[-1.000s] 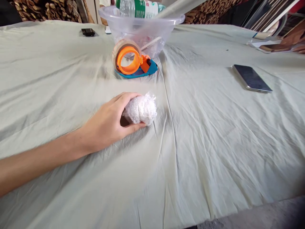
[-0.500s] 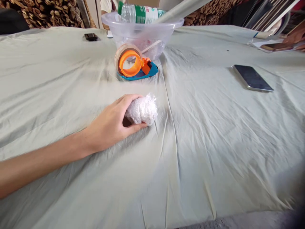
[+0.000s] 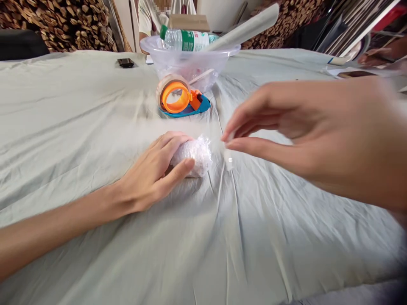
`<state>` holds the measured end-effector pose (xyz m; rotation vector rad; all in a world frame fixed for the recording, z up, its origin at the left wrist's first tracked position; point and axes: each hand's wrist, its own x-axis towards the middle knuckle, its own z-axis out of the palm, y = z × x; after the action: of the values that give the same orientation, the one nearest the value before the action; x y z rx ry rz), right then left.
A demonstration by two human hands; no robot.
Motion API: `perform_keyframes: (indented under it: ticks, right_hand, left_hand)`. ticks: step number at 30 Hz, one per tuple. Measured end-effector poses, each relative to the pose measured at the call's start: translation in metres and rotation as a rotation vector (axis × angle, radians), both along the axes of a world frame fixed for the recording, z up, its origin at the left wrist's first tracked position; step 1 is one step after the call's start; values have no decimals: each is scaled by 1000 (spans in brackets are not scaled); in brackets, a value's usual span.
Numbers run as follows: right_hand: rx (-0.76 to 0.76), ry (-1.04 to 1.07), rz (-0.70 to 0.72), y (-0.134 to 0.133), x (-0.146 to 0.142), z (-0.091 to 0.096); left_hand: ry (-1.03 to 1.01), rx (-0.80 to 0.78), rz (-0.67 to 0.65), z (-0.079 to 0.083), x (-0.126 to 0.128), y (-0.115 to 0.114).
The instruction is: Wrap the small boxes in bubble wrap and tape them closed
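My left hand (image 3: 155, 173) is closed around a bubble-wrapped bundle (image 3: 200, 154) resting on the cloth. Its thumb lies along the near side and its fingers over the top; what is inside the wrap cannot be made out. To the right, my right hand (image 3: 305, 140) is raised above the cloth, thumb and fingertips pinched on a small clear strip of tape (image 3: 229, 161), which is blurred. Just beyond the bundle stands a tape dispenser (image 3: 187, 106) with an orange hub, a blue base and a roll of clear tape.
Behind the dispenser is a clear plastic basin (image 3: 190, 59) holding a green-labelled bottle (image 3: 190, 40) and a long pale roll (image 3: 246, 27). A small black object (image 3: 125, 62) lies at the back left. A person (image 3: 151, 19) is across the table; another person's hand (image 3: 377, 55) shows at far right.
My right hand has come in from the right with its fingertips pinched, covering the phone. My left thumb has moved up onto the bundle's side. The view has tilted up slightly.
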<state>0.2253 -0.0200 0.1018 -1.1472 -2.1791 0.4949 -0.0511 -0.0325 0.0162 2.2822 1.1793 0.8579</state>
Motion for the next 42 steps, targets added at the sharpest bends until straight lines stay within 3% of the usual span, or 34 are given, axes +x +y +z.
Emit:
perform_keyframes:
  ticks: [3, 5, 9, 13, 23, 32, 42]
  right_hand:
    - [-85, -9, 117, 17, -32, 0]
    - [-116, -16, 97, 27, -44, 2]
    - [-126, -151, 90, 48, -50, 6]
    - [-99, -285, 180, 67, -54, 8]
    - [-164, -192, 252, 63, -52, 38]
    - [-229, -239, 137, 70, -61, 9]
    - [-307, -171, 124, 69, -59, -2]
  left_hand:
    - [-27, 9, 16, 2, 2, 0]
    - [-32, -13, 27, 3, 4, 1]
    - [-101, -105, 70, 5, 4, 4]
    - [-144, -138, 88, 7, 3, 7]
    - [-180, -186, 39, 7, 2, 9]
    - [-168, -199, 40, 8, 3, 11]
    - [-180, -202, 46, 11, 6, 11]
